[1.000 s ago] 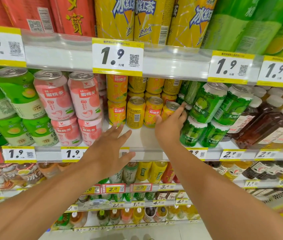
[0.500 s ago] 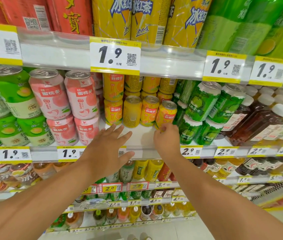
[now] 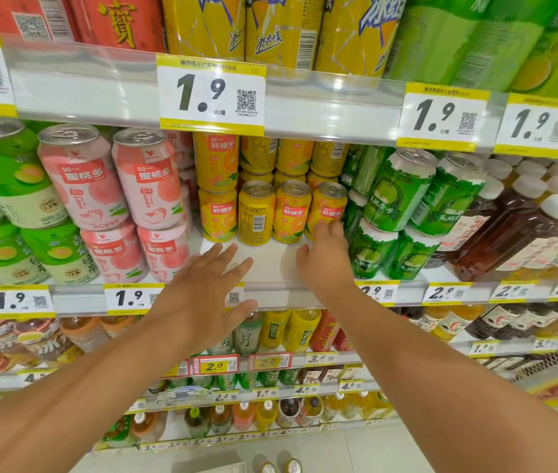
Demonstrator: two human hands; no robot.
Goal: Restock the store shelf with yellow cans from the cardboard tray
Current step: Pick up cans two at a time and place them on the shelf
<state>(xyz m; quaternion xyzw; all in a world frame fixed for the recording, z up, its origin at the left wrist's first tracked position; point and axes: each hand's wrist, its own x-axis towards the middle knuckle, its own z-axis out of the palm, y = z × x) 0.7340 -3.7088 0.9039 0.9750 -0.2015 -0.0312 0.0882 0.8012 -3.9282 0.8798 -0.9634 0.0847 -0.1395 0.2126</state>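
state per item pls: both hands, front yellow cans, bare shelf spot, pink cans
left hand: open, fingers spread, holds nothing, over the shelf edge
right hand: fingers on the lower part of the rightmost front yellow can, not clearly gripping it
front yellow cans: upright, three side by side, tabs unopened
shelf: bare patch in front of the yellow cans
pink cans: stacked two high, upright
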